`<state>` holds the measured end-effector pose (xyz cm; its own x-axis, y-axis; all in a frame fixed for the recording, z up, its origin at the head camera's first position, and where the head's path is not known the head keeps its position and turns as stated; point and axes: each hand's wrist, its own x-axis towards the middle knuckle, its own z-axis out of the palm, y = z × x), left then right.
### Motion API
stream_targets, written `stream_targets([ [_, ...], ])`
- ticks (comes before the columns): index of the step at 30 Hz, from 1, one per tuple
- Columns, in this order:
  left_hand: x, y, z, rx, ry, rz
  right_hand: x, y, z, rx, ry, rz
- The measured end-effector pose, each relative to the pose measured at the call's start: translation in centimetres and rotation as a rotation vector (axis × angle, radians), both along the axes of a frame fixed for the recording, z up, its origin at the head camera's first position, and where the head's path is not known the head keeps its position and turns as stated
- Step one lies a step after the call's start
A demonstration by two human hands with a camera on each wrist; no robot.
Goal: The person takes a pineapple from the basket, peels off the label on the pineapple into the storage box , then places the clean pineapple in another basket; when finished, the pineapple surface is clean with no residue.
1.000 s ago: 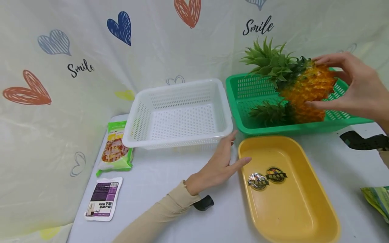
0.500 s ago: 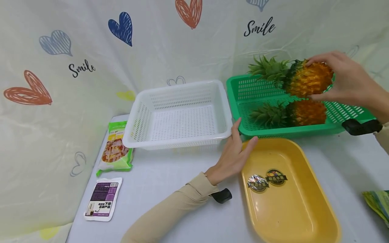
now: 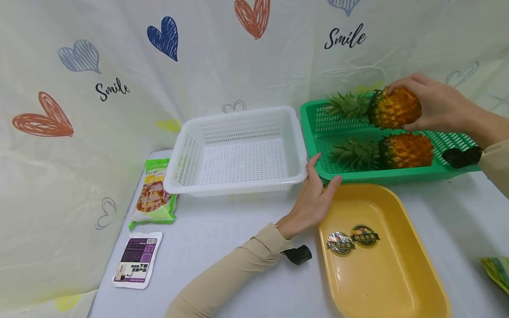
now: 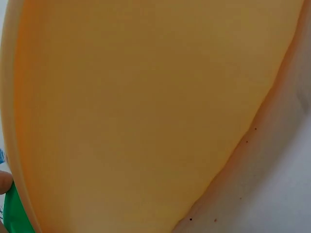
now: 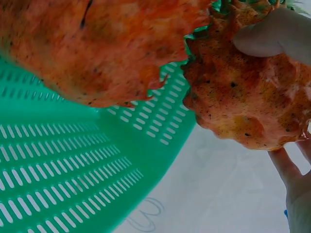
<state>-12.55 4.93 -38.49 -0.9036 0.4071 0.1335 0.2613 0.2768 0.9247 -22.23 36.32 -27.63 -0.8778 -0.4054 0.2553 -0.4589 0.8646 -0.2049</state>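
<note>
In the head view my right hand grips a pineapple round its orange body, at the back of the green basket; its leafy crown points left. A second pineapple lies in the basket in front of it, turned the same way. The right wrist view shows my thumb on the held pineapple. My left hand has its fingers extended beside the green basket's near left corner, its thumb over the rim of the yellow tray. That tray fills most of the left wrist view.
A white basket stands left of the green one. Along the table's left side lie a green food packet and a white and purple pouch. Part of a green packet shows at the right edge. Behind hangs a printed sheet.
My right hand has lowered the pineapple from above the green basket to its back side, uncovering the second pineapple. My left hand has moved slightly up and right, to the basket's corner.
</note>
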Motion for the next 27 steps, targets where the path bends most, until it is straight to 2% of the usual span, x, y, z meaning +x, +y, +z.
stream_targets([
  [8,-0.2,-0.1,0.1,-0.003,0.013,-0.009,-0.6,0.5,-0.2,0.032,-0.053,-0.01],
  [13,-0.4,-0.2,0.1,-0.015,0.016,-0.009,-1.0,0.6,-0.3,0.061,-0.05,0.035],
  [18,-0.4,-0.2,0.1,-0.014,0.013,-0.015,-1.4,0.4,-0.5,0.099,-0.088,0.074],
  [27,-0.4,-0.3,0.1,-0.011,0.019,-0.035,-2.4,0.7,-0.6,0.129,-0.125,0.067],
])
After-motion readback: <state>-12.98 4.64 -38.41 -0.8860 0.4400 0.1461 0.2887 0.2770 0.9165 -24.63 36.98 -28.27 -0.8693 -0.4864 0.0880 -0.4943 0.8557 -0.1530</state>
